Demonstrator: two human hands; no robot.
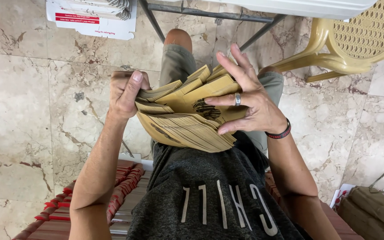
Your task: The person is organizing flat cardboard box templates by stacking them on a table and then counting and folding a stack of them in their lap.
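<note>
Over the lap, above the knees, a thick stack of flat brown cardboard sleeves [187, 120] is held between both hands. The left hand [127, 93] is closed around the stack's left end, thumb pressed over the top edge, so that end is clamped. The right hand [250, 100] is spread open, its ringed finger and neighbours laid flat on the uppermost pieces, which are fanned and lifted apart from the rest. For clean handling, the left grip is best kept firm while single pieces are eased off by the right fingertips, lest the fan slip. Beyond the hands lie the marble floor [18, 111], a yellow plastic chair [356, 40] at upper right and a white printed carton [92, 18] at upper left.
</note>
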